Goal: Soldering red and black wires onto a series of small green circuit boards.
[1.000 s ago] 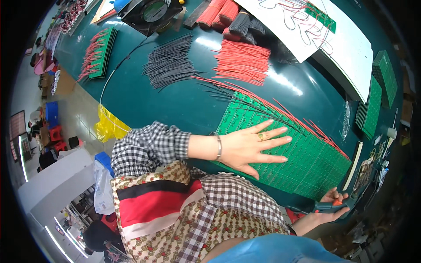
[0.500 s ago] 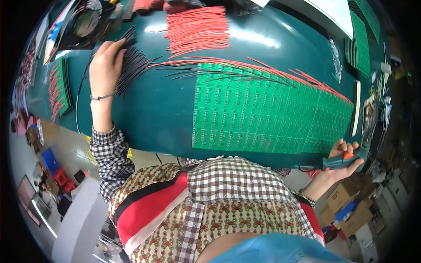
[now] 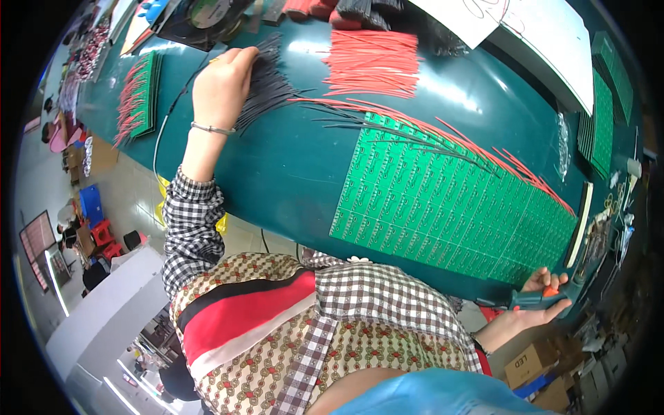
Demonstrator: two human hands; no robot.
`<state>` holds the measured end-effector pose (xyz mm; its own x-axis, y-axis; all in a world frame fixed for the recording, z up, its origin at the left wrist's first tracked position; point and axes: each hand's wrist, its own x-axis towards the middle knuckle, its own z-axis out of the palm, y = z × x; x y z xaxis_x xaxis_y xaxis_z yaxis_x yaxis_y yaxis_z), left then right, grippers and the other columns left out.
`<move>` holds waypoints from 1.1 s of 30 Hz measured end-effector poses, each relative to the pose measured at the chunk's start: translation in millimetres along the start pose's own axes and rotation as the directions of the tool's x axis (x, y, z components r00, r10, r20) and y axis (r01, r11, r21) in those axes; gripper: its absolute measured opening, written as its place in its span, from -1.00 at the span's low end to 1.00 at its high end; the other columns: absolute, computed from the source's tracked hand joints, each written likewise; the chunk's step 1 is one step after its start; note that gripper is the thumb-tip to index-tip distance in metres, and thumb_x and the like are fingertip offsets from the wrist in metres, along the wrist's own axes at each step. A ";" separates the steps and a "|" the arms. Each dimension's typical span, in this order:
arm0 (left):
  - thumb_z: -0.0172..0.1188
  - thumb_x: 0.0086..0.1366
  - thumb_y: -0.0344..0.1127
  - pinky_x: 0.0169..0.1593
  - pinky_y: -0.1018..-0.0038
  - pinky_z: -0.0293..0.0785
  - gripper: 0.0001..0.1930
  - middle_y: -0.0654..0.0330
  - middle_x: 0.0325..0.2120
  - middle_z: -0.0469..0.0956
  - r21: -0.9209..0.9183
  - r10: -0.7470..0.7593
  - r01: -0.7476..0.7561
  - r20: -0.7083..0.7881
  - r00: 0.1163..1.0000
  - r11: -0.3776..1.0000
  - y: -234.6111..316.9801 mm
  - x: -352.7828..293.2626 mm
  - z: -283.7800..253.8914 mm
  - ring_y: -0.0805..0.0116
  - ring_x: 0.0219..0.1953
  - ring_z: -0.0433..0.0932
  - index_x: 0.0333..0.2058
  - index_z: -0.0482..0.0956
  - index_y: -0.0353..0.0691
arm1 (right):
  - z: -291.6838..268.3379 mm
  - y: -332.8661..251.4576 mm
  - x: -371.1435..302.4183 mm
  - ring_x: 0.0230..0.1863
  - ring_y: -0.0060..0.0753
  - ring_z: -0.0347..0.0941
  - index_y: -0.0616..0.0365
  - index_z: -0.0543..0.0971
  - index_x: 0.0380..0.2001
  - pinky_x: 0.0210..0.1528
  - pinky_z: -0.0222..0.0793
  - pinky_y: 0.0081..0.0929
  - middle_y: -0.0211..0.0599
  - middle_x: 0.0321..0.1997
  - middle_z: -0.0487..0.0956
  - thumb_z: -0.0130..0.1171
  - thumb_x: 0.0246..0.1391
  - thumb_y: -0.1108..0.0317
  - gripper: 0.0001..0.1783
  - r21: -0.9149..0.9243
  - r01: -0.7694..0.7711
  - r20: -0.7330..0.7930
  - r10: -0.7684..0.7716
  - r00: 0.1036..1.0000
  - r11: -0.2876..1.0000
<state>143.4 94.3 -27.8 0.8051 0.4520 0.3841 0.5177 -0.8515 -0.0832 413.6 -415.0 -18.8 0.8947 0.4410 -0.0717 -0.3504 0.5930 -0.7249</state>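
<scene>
Left hand [image 3: 223, 86] off green boards [image 3: 429, 200], over to black wires [image 3: 268, 86], perhaps touching

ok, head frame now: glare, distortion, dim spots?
Head view: glare streaks on the table, either side of the red wires; head view: fisheye bows the table's near edge, black surround; head view: black wires hard to separate beside the left hand.

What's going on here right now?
The person's left hand is at the pile of black wires; whether it grips any is unclear. The right hand holds a green handheld tool with an orange trigger. Green circuit boards lie on the table, red and black wires along their far edge.
</scene>
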 end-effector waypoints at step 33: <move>0.07 -0.08 -0.53 -0.40 0.44 0.41 -0.60 0.21 -0.49 0.41 -0.548 0.629 -0.499 0.064 0.775 0.671 202.5 84.4 -29.0 0.30 -0.46 0.43 -0.17 0.51 -0.17 | 9.3 15.9 -35.2 -0.37 -0.46 0.26 0.21 0.28 -0.12 0.01 0.20 -0.31 -0.39 -0.41 0.36 0.09 0.03 -0.10 -0.39 -0.196 0.036 -0.074 -0.052 0.996 0.980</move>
<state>307.8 -47.7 14.4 0.9680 -0.1678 0.1864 -0.2128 -0.9428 0.2565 374.0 -414.8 -21.5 0.9296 0.3587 -0.0845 -0.2563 0.4649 -0.8475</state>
